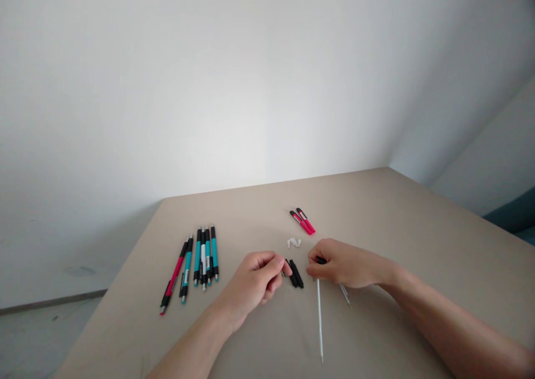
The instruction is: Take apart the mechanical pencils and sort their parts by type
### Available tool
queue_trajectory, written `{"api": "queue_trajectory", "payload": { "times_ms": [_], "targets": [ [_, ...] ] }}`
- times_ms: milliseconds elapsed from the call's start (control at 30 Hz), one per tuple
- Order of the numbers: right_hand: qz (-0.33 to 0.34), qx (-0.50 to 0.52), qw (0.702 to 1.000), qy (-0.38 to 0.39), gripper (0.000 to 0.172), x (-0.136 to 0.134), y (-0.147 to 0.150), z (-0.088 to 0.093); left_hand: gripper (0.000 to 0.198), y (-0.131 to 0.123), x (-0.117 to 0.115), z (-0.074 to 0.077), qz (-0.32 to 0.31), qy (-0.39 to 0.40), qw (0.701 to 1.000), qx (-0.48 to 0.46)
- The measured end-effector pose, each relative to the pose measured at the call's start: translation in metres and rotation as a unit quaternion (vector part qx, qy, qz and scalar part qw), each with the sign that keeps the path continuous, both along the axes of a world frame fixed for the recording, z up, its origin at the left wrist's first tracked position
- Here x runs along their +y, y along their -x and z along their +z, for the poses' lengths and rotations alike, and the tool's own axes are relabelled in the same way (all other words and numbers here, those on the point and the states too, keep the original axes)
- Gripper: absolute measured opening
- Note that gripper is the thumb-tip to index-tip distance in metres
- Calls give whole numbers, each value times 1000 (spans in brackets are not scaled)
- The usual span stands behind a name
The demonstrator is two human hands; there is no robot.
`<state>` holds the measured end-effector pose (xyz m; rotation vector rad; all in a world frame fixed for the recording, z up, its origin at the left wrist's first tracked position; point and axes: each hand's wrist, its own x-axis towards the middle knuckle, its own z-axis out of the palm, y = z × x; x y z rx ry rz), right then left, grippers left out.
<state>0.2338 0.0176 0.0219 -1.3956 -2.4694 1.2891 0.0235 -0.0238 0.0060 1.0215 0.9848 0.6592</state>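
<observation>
My right hand (340,262) is closed round a black piece (321,260); left hand (256,277) is curled, can't tell what's inside. Nearside white refill (320,323) looks light, bendy; I'd pinch mid-length.

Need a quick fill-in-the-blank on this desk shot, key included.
1. The slim pink-and-black pen lies to the ____ of the teal-and-black pens.
2. Two short pink-and-black pen sections lie beyond the small ____ plastic pieces.
3. The black tubular grips lie between the left hand and the ____.
Key: left; white; right hand.
</observation>
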Motion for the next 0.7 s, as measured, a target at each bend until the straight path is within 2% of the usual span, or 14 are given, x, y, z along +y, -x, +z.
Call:
{"api": "queue_trajectory", "payload": {
  "times_ms": [133, 400, 567, 700],
  "targets": [
    [-14, -21, 999, -41, 27, -1, 3, -3, 32, 0, -1, -1, -6, -7, 1000, 4],
    [-14, -50, 996, -76, 29, -1, 5, -4, 32, -1, -1, 0, -15, -17, 1000, 10],
    [-21, -40, 997, -68, 33, 0, 5, -3, 32, -2, -1, 2, -17, -11, 1000, 17],
    [-34, 9, 998, -47, 34, 1, 2, -2, 32, -1, -1, 1, -15, -11, 1000, 13]
  ]
}}
